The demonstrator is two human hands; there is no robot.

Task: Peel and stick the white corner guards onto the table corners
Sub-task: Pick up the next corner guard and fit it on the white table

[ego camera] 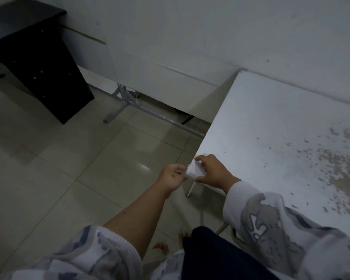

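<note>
At the near left corner of the desk [271, 126], white top, worn and speckled brown toward my right side. Tiled floor [59, 168] below, dim light, a black cabinet [38, 63] well apart at far left. Desk leg [191, 188] visible just under the corner.

My right hand [214, 170] lay over the corner, fingers curled round the white corner guard [194, 170], thumb at its near edge. My left hand [171, 176] came in from the floor side, fingertips pinching the guard's outer edge, or perhaps a backing film there; too blurred to tell which. Guard sat on or just at the corner; whether it was yet stuck down I could not tell.

Risks, as judged:
- Surface looked grimy. Adhesive might grab dust, not desk, and lift later.
- Guard seated crooked would leave one flank gaping; the corner was mostly hidden under my own fingers, so alignment was by feel.
- If backing remained partly on, pressing down would bond only half.
- Pulling with left while right pressed could shear the guard off line.
- Poor light made white on white hard to judge.
</note>
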